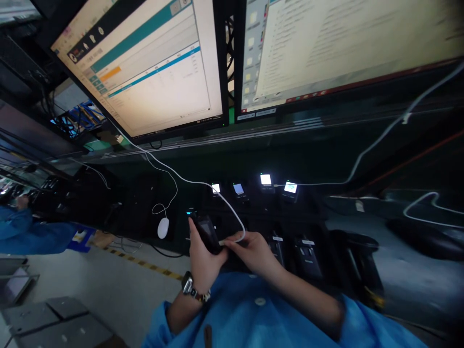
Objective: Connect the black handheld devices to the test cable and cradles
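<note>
Black handset (pixel 207 233) in left hand (pixel 202 263); white cable (pixel 232 212)

One head-worn camera looks forward and down from close above the hands (pixel 224 251), tilted, with two monitors (pixel 152 67) just ahead.

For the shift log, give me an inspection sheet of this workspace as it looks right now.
Surface: dark bench, dim, partly blurred.
Job's things: small black device with white cable plug at its side.
Clutter: white mouse; row of docked devices with lit screens.
Hands: left hand grips the device; right hand pinches the plug.
Cables: white cable runs up toward the monitors; another white cable crosses on the right.
Surroundings: two lit monitors; another person's blue sleeve far left.
</note>
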`<state>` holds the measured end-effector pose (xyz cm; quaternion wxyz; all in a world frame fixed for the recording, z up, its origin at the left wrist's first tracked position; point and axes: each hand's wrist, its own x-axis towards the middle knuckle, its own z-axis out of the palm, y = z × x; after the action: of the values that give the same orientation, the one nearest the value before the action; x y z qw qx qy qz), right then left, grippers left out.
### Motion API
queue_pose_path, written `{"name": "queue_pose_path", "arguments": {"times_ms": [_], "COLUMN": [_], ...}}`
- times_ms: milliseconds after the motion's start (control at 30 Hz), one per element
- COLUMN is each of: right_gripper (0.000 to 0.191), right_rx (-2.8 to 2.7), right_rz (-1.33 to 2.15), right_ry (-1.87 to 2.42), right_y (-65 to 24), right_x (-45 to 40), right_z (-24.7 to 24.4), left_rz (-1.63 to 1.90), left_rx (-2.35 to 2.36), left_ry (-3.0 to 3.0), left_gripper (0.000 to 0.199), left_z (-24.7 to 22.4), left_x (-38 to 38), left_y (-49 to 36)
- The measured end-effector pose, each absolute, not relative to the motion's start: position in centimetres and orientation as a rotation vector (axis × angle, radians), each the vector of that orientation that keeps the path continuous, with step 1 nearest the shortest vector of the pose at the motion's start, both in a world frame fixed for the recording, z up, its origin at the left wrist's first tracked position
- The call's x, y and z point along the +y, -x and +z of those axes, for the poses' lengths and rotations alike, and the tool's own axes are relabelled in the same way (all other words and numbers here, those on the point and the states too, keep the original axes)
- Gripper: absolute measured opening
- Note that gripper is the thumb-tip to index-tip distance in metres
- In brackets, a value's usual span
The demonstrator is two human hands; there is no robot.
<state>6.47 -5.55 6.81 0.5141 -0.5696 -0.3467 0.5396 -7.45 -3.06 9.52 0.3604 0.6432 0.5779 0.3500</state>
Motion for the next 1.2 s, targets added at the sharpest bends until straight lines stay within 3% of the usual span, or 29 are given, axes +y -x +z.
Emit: {"name": "queue_pose_path", "arguments": {"times_ms": [100, 333, 600, 867, 1000, 1100, 1200], "right_gripper": [0.047, 0.043, 0.041, 0.044, 0.053, 0.058, 0.057], "right_rx": [-0.665, -0.433, -0.368, -0.402, -0.427, -0.581, -0.732], "right_rz": [1.376, 1.570, 1.627, 1.647, 1.691, 1.654, 1.476], "right_ry": [1.321, 1.076, 0.950, 0.966, 0.930, 1.003, 1.236], "right_y": [-5.9, -5.9, -5.7, -5.5, -5.5, -6.3, -8.2], "right_x": [-5.8, -6.6, -6.8, -7.0, -6.7, -6.3, -6.2], "right_z": [6.3, 7.2, 6.5, 5.6, 4.5, 2.7, -0.5], "left_rz": [0.806, 0.852, 0.935, 0.980, 1.048, 1.015, 0.969], "left_rx": [1.526, 1.488, 1.264, 1.257, 1.173, 1.090, 1.192], "left_ry": [-1.798, -1.722, -1.420, -1.301, -0.922, -0.508, -0.316], "left_gripper": [0.115, 0.118, 0.085, 0.090, 0.093, 0.082, 0.055], "left_z": [10.4, 11.7, 10.5, 9.0, 6.7, 4.6, 2.9], "left_x": [-3.0, -4.7, -6.5, -6.5, -5.3, -3.7, -2.1], "left_y": [8.2, 9.4, 10.0, 10.5, 10.4, 10.3, 10.2]}}
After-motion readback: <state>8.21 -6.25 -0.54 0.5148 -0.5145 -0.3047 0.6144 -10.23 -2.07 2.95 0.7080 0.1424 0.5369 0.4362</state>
